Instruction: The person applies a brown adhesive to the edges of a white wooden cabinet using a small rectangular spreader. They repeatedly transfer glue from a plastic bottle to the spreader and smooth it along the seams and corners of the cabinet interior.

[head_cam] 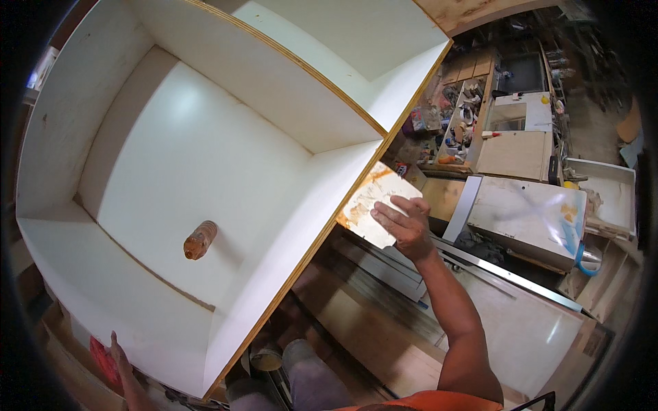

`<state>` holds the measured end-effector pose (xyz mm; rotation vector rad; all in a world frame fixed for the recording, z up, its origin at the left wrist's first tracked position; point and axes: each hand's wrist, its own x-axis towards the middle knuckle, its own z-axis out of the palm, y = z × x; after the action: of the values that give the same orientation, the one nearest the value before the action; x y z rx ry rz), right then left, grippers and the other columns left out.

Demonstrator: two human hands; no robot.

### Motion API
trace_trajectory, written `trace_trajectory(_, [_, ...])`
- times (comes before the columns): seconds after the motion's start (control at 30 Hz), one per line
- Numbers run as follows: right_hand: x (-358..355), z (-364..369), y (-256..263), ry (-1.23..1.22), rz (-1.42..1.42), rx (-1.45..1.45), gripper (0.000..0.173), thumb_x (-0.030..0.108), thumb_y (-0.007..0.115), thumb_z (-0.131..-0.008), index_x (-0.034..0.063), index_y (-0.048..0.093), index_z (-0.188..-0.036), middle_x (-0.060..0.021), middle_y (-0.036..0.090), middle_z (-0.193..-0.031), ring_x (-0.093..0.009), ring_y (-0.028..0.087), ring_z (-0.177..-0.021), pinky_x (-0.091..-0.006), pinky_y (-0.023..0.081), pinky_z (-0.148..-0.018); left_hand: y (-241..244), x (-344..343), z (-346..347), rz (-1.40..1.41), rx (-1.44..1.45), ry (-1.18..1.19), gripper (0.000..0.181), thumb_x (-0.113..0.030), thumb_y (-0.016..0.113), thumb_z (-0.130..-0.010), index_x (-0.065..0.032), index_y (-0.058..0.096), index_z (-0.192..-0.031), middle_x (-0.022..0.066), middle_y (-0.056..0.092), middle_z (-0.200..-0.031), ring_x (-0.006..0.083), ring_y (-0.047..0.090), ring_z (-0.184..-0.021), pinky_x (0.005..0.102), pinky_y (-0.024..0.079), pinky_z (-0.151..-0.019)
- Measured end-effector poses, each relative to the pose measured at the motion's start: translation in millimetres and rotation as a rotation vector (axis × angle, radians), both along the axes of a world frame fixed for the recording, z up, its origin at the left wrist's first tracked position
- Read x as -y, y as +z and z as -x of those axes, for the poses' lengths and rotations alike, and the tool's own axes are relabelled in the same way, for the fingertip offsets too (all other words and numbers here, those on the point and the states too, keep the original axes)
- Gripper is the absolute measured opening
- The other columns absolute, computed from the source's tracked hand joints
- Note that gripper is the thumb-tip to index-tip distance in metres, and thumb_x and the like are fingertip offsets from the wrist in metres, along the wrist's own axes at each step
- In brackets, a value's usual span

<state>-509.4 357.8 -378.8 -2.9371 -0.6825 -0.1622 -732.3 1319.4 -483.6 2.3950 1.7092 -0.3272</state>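
A large white-faced plywood cabinet carcass point(288, 174) lies before me, tilted in view, with its compartments facing up. Inside the nearer compartment is a ribbed plastic bottle point(201, 240) with brown contents. My right hand point(406, 226) holds a small white board point(378, 205) smeared orange-brown; the fingers lie across its face and the thumb is hidden. That board borders the carcass's raw plywood edge, and I cannot tell whether they touch. At the lower left my left hand point(119, 354) is by the carcass's outer side, beside a red item point(105, 359); most of its fingers are hidden.
To the right lie a stained white panel point(529, 221), a long metal strip point(514, 280) and a blue-handled clear container point(588, 258). Farther off, a wooden tray point(462, 123) holds cluttered bottles and tools. A round tin point(266, 358) is near my legs.
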Motion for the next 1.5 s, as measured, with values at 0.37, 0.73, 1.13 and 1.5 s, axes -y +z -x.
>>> trace_trajectory(0.37, [-7,4,8,-0.028,-0.015,-0.02,0.023,0.019,0.064,-0.094,0.0169,0.079,-0.111,0.0042,0.076,-0.119,-0.018,0.062,-0.115,-0.0375,0.035,-0.099,-11,1,11,0.042,0.007,0.009,0.118,-0.068,0.07,-0.087,-0.0036,0.009,-0.165,0.0173,0.016,-0.171,0.034,0.024,-0.154,0.048,0.021,-0.126])
trace_trajectory(0.73, [-46,33,2,0.014,0.022,0.001,0.026,0.021,0.063,-0.095,0.0176,0.079,-0.115,0.005,0.075,-0.122,-0.018,0.06,-0.118,-0.0382,0.033,-0.098,-20,-3,8,0.057,0.012,-0.001,0.122,-0.069,0.07,-0.087,-0.0018,0.004,-0.165,0.0186,0.011,-0.172,0.0343,0.021,-0.156,0.0473,0.02,-0.127])
trace_trajectory(1.13, [-44,56,6,-0.019,0.059,-0.078,0.026,0.025,0.062,-0.094,0.0177,0.078,-0.113,0.0041,0.075,-0.122,-0.018,0.061,-0.115,-0.038,0.033,-0.097,-16,-28,42,-0.047,0.008,-0.09,0.127,-0.073,0.066,-0.088,0.0045,0.0,-0.163,0.023,0.004,-0.172,0.0353,0.014,-0.159,0.0488,0.017,-0.128])
trace_trajectory(1.5, [-121,90,9,0.014,-0.007,-0.018,0.025,0.025,0.063,-0.094,0.0183,0.079,-0.113,0.0061,0.075,-0.121,-0.017,0.06,-0.113,-0.0374,0.034,-0.094,-38,5,51,-0.551,-0.171,-0.451,0.118,-0.079,0.05,-0.092,0.0088,0.011,-0.161,0.0286,0.015,-0.169,0.0376,0.014,-0.159,0.0478,0.009,-0.129])
